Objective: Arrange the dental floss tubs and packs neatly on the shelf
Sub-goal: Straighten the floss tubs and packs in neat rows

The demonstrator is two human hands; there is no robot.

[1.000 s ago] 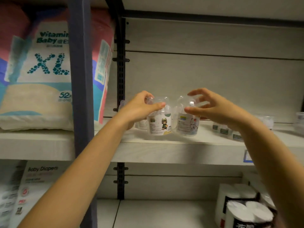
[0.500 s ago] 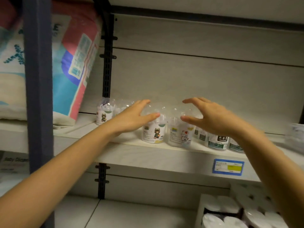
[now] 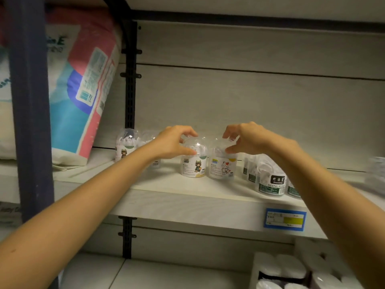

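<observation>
Progress?
— Partway. Left hand (image 3: 175,142) grips the monkey tub (image 3: 194,164), right hand (image 3: 248,140) pinches the cat tub (image 3: 223,166), side by side on the shelf (image 3: 187,202).
— Remaining?
— Probably the green-labelled tubs (image 3: 270,183), crowded at right.

Right: green-label tub (image 3: 270,185), "DENTAL FLO…", rest cut off. Far left: diaper pack (image 3: 83,90), "…E" only. Centre: cat-figure tub (image 3: 193,166), kitten tub (image 3: 221,167), small print illegible. Blue price tag (image 3: 284,220), shelf (image 3: 187,203) front: illegible.
</observation>
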